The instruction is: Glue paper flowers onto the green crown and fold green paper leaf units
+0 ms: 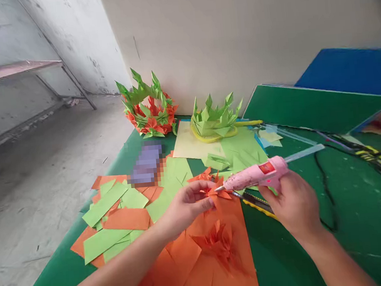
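Observation:
In my right hand [294, 203] is a pink glue gun [250, 176], gripped by its handle, with a clear glue stick [304, 152] jutting from its back. Its metal nozzle points left and meets an orange folded-paper flower [220, 193]. My left hand [195, 200] pinches that flower between thumb and fingers. Below it, another orange paper flower cluster [219, 243] lies on orange paper sheets [175, 269]. Beneath the glue gun rests a utility knife [257, 201] with yellow edging, partly covered by my right hand.
Green and orange paper strips [117, 220] spread over the green table [64, 261] at left, beside a blurred purple rectangle [146, 163]. Behind stand a green-orange paper wreath [149, 108] and a green paper crown [217, 118]. Scissors [375, 155] lie at right, near a dark cord [324, 184].

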`<state>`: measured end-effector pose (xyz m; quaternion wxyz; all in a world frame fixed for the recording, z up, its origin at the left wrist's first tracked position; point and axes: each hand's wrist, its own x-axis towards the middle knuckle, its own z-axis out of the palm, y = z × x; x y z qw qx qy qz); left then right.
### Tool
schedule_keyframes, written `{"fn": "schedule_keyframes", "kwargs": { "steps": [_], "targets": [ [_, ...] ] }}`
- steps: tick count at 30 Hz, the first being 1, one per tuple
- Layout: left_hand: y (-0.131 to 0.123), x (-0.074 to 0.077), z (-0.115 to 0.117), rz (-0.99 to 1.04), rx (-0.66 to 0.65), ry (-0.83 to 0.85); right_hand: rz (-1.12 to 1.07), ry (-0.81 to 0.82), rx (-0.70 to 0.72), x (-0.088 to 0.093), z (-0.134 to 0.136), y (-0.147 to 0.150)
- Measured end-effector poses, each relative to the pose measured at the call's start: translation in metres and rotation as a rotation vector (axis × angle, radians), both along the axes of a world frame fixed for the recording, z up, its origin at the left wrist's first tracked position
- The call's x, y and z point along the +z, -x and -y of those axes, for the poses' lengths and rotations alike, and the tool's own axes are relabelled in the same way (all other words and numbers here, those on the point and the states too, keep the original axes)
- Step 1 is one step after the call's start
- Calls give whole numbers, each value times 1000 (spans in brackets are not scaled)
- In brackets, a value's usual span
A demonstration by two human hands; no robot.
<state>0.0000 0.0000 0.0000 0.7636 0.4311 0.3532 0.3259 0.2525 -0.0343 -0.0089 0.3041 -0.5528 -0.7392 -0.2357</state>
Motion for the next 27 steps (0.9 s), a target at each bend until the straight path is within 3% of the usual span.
{"fn": "schedule_keyframes", "kwargs": {
  "steps": [8,22,27],
  "targets": [
    [0,2,2,13,9,0,-62,16,8,-2,1,-6],
    [1,-1,0,25,-30,-11,-12,-106,6,0,-2,-12],
    [2,0,1,50,-5,-21,-90,-54,-92,-3,-5,-18]
  ]
}}
